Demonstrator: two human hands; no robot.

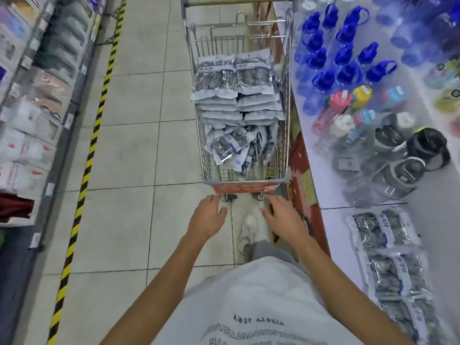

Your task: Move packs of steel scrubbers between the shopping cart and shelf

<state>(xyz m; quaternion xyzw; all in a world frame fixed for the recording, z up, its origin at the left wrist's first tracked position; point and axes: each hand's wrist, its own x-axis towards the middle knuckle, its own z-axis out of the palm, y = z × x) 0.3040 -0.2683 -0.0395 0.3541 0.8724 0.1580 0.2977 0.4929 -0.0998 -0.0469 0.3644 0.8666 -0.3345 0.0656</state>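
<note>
A wire shopping cart point(286, 100) stands in the aisle ahead of me, its near end low in front of my hands. Inside lie several packs of steel scrubbers point(236, 78), stacked flat at the far end and tumbled loose point(229, 148) nearer me. More scrubber packs point(383, 230) lie on the white shelf point(336, 170) at my right. My left hand point(207, 216) and my right hand point(283, 217) reach forward just short of the cart's near edge. Both have relaxed fingers and hold nothing.
Blue-capped bottles point(346, 53), coloured cups and dark lidded containers point(398, 170) crowd the right shelf beyond the scrubbers. A shelf of packaged goods point(32, 108) lines the left side. A yellow-black floor stripe point(92, 145) runs along it. My white shoe point(249, 230) is below the cart.
</note>
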